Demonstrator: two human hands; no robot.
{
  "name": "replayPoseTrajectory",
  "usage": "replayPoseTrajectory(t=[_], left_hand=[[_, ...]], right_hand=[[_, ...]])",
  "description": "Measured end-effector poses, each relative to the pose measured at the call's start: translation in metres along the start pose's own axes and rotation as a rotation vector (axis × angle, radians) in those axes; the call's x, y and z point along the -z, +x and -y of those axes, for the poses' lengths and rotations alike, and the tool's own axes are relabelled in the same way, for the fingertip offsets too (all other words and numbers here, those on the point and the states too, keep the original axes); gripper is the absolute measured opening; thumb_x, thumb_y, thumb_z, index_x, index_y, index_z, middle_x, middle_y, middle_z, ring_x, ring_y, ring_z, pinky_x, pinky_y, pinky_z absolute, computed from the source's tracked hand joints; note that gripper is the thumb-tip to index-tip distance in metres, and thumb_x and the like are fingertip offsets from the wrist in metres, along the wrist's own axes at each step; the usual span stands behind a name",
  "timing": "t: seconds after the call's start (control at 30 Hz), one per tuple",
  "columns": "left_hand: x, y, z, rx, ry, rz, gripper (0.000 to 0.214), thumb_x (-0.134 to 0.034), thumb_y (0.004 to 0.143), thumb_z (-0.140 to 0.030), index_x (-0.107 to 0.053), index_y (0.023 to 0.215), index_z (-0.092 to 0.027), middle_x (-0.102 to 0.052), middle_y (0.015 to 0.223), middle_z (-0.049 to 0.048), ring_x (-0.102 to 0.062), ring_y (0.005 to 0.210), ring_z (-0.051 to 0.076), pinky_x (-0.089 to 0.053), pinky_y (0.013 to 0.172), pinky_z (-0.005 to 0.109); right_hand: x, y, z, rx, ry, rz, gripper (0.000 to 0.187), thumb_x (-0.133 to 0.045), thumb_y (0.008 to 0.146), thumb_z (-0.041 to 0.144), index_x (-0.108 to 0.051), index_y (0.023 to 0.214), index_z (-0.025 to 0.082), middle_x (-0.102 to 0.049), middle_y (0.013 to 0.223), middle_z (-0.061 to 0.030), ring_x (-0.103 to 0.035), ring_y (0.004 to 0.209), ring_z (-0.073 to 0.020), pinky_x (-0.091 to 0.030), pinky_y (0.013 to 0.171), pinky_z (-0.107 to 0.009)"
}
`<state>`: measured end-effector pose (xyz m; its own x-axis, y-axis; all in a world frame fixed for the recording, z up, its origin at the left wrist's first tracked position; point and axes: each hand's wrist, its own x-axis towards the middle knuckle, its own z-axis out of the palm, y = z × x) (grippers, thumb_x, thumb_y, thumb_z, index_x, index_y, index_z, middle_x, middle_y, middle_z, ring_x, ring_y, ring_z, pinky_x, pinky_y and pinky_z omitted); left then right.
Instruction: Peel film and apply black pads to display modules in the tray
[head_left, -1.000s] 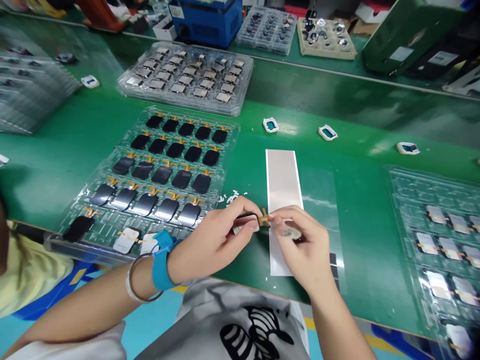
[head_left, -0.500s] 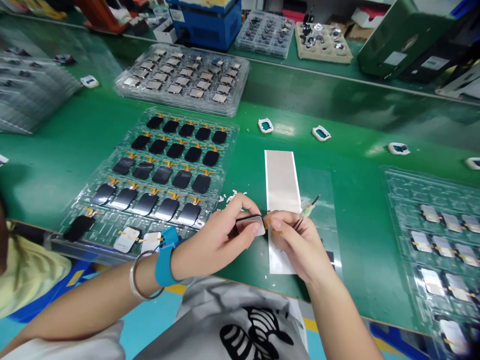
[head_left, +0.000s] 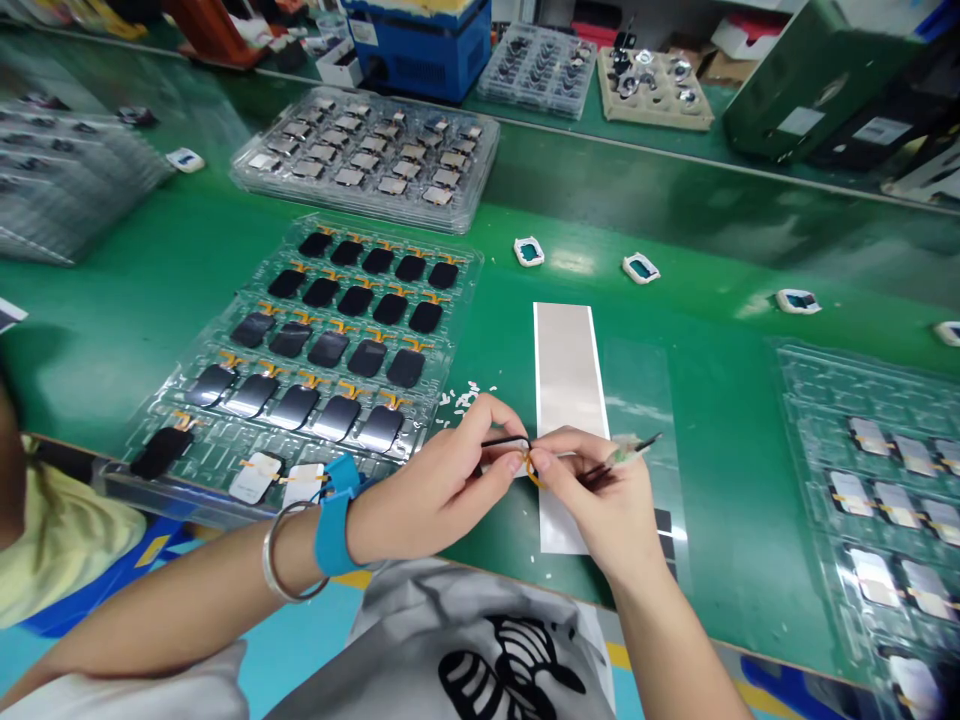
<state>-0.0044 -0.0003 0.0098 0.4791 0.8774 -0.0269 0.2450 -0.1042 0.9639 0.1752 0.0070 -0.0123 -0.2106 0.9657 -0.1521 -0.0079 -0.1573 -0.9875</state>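
My left hand (head_left: 450,485) is closed on a small display module (head_left: 501,446), black-edged with a pale back, gripped between thumb and fingers. From the module's right end comes an orange flex cable (head_left: 534,472), which bends downward at the fingertips of my right hand (head_left: 600,490). That hand pinches the cable and also keeps a thin dark tool with a pale wrapped part (head_left: 628,453) tucked in its fingers; its exact kind is unclear. Both hands are above the table, beside a pale sheet with white edges (head_left: 571,365).
At left, a clear tray (head_left: 375,395) carries rows of black display modules. Behind it stand stacked trays (head_left: 244,165) of silver-backed parts. Another tray (head_left: 814,385) lies at right. Small white frames (head_left: 529,252) line the back. White scraps (head_left: 461,397) lie near my left hand.
The module has tilted, so less of its pale back shows. The orange cable now bends downward at my right fingertips, and the thin tool has swung lower and points more to the right.
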Motion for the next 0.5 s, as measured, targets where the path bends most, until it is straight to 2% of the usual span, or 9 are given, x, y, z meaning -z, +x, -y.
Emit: replayPoseTrajectory(t=[0.13,0.2,0.33,0.5], left_hand=[[0.0024,-0.0003,-0.0002,-0.014,-0.077,0.052,0.007,-0.033,0.103,-0.028,-0.036,0.105,-0.022,-0.04,0.073,-0.0044,-0.042,0.061,0.011,-0.036,0.057,0.025],[0.0032,-0.0005,-0.0001,-0.026,-0.109,0.073,0.008,-0.032,0.103,-0.03,-0.036,0.104,-0.022,-0.037,0.071,-0.0054,-0.04,0.059,0.011,-0.034,0.055,0.025],[0.0027,-0.0003,-0.0001,-0.03,-0.066,0.05,0.006,-0.034,0.102,-0.027,-0.037,0.103,-0.023,-0.04,0.075,-0.0047,-0.039,0.058,0.01,-0.033,0.055,0.025],[0.0004,0.0004,-0.0003,-0.022,-0.016,0.016,0.003,-0.037,0.101,-0.022,-0.038,0.104,-0.022,-0.042,0.078,-0.0044,-0.038,0.06,0.009,-0.034,0.056,0.024]], right_hand=[[0.0063,0.0005,-0.0044,-0.103,0.122,0.141,0.031,-0.066,0.082,0.048,-0.07,0.076,0.018,-0.034,0.047,0.0075,-0.021,0.043,-0.0044,-0.016,0.039,-0.02],[0.0086,0.0007,-0.006,-0.117,0.138,0.176,0.034,-0.065,0.083,0.05,-0.07,0.077,0.017,-0.03,0.046,0.0085,-0.018,0.041,-0.004,-0.015,0.039,-0.02],[0.0079,-0.0001,-0.0074,-0.1,0.139,0.154,0.03,-0.07,0.08,0.047,-0.069,0.077,0.017,-0.038,0.05,0.0067,-0.021,0.044,-0.0036,-0.016,0.041,-0.02],[0.0043,-0.0014,-0.0061,-0.059,0.098,0.096,0.026,-0.07,0.081,0.044,-0.068,0.075,0.018,-0.03,0.046,0.0084,-0.02,0.043,-0.0042,-0.015,0.04,-0.02]])
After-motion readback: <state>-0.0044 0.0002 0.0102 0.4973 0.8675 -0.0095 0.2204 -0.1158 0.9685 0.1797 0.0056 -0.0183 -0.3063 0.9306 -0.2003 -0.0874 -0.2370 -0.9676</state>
